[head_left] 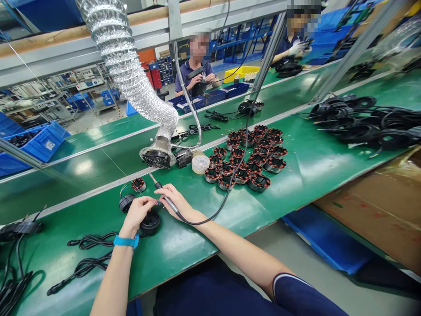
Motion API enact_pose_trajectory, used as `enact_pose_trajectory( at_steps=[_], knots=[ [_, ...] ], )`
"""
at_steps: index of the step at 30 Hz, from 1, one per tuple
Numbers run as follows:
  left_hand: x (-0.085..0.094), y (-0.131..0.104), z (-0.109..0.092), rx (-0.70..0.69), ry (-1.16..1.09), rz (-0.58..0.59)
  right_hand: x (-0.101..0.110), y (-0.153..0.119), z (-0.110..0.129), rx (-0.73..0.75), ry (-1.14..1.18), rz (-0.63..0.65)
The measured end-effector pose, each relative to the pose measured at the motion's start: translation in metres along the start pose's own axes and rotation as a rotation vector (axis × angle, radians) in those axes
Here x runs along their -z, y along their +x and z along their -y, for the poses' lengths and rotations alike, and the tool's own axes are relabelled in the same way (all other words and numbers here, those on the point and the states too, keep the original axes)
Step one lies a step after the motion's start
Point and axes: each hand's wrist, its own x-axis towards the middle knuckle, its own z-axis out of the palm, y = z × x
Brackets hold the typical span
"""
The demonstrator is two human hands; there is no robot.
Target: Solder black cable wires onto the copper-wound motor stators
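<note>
My right hand (177, 202) is closed around a soldering iron (169, 202), whose tip points up and away to the left, off the work. Beside it, my left hand (140, 211) pinches a thin wire at its fingertips; the small ends there are partly hidden by the fingers. A fine strand slants down from the upper left toward this hand. Under the left hand sits a round black housing (150, 223). Just beyond are a copper-wound stator (138, 184) and a dark round motor part (126, 202) with coloured leads.
Several stators (241, 175) cluster right of centre beside a tape roll (200, 163). A fume extraction hose (141, 92) hangs over the green bench (184, 259). Coiled black cables (90, 265) lie left, more black cabled parts (371, 120) right. Two people work across the bench.
</note>
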Motion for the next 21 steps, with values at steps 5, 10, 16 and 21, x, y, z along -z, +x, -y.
enact_pose_trajectory(
  at_steps=[5, 10, 16, 21],
  knots=[
    [0.005, 0.005, 0.002, 0.012, -0.010, 0.024, 0.008, 0.003, 0.010, -0.104, 0.193, -0.013],
    [0.009, 0.006, 0.003, 0.023, -0.024, 0.054, 0.010, 0.005, 0.010, -0.130, 0.210, 0.026],
    [0.013, 0.004, 0.004, 0.016, -0.054, 0.153, 0.006, 0.011, 0.006, -0.175, 0.174, 0.035],
    [0.011, 0.001, 0.004, 0.006, -0.053, 0.151, 0.005, 0.009, 0.006, -0.159, 0.183, 0.029]
  ],
)
